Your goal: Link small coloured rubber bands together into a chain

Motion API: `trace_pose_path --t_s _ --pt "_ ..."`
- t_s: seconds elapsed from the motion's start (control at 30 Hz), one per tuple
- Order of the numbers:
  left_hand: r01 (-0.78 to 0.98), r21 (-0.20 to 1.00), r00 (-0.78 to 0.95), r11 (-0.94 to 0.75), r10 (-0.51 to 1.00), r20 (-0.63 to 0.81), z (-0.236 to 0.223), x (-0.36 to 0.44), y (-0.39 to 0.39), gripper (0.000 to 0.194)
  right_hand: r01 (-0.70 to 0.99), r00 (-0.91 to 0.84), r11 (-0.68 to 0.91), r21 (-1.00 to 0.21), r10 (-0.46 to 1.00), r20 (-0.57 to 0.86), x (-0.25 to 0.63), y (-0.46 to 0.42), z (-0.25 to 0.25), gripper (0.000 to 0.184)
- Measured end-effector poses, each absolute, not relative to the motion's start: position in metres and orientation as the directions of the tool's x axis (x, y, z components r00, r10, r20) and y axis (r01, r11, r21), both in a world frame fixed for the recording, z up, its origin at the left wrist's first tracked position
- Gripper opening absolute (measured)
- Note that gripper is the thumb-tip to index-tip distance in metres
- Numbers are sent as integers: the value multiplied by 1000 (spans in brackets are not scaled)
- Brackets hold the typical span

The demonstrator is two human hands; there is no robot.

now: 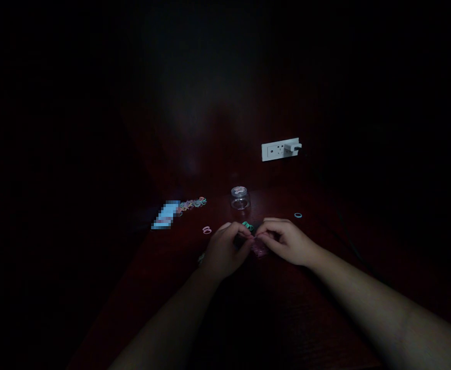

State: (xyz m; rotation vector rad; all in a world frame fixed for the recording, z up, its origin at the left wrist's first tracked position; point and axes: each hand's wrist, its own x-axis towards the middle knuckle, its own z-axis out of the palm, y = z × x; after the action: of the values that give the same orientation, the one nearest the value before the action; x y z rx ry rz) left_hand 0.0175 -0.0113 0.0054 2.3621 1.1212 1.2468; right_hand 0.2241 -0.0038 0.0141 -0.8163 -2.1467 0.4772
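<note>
My left hand (225,250) and my right hand (287,240) meet above the dark red table, their fingertips close together. Both are closed in a pinch at the top of a small pink thing (259,248), which looks like a little shiny packet; the dim light hides its details. Just behind the fingers lie green hair ties (247,226). Pink hair ties (207,230) rest to the left of my left hand. Partly hidden beside my left wrist is a pale little bundle (201,258).
A clear lidded jar (240,200) stands at the back of the table (164,272). Left of it are a pile of colourful hair ties (192,204) and a bright, blurred-out rectangle (166,215). One blue hair tie (298,215) lies right. A wall socket (280,149) holds a plug.
</note>
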Motion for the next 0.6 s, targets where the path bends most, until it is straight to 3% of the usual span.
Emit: trace_pose_path --t_s 0.37,0.6 --pt "528 485 349 -697 698 625 5 16 -11 6 400 -529 741 -539 667 525 226 -1 13 20" --pt "515 477 375 -712 687 622 3 15 -10 7 400 -504 728 -557 682 530 223 -1 11 8"
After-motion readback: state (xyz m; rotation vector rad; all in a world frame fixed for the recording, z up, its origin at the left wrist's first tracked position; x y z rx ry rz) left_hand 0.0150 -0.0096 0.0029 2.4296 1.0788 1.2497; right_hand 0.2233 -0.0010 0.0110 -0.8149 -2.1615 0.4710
